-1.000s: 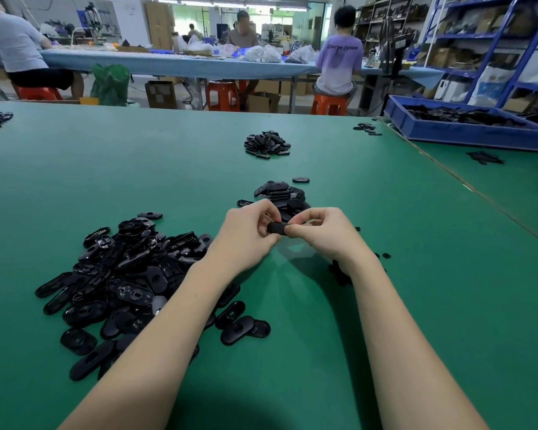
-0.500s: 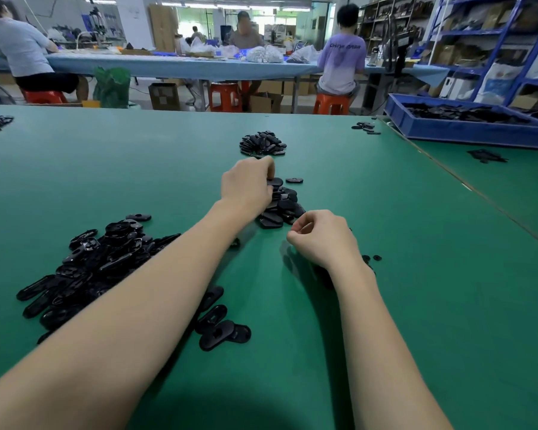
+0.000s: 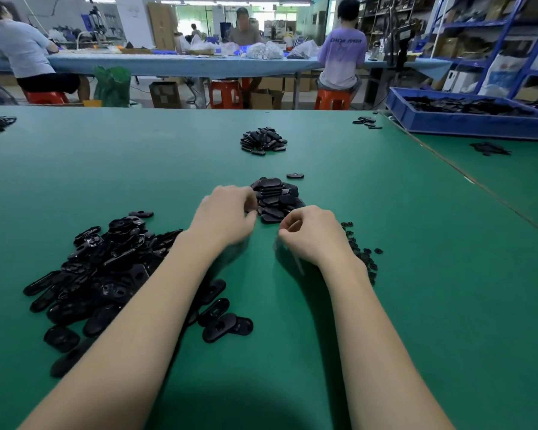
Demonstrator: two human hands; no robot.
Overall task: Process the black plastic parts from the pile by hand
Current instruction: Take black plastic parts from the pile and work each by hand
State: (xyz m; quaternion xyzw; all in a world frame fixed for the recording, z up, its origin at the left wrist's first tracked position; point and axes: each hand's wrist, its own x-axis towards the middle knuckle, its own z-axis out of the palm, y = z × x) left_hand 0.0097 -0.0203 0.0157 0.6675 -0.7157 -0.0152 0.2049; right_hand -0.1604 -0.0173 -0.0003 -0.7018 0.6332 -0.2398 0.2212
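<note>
A large loose pile of black plastic parts (image 3: 106, 268) lies on the green table at my left, partly under my left forearm. A smaller, neater heap of black parts (image 3: 277, 200) sits just beyond my hands. My left hand (image 3: 227, 215) hovers at that heap's left edge with loosely curled fingers, and I see nothing in it. My right hand (image 3: 311, 234) is beside it, fingers curled in with the thumb against the forefinger. No part shows in it. Several tiny black bits (image 3: 361, 252) lie scattered right of my right wrist.
Another small heap of black parts (image 3: 263, 141) lies farther back on the table, and a single part (image 3: 295, 175) sits behind the near heap. A blue bin (image 3: 466, 119) of black parts stands at the back right. People sit at a long table behind.
Both hands held one black part together. My left hand then reached out to the near heap and has now drawn back to its left edge without the part. My right hand stayed put.
</note>
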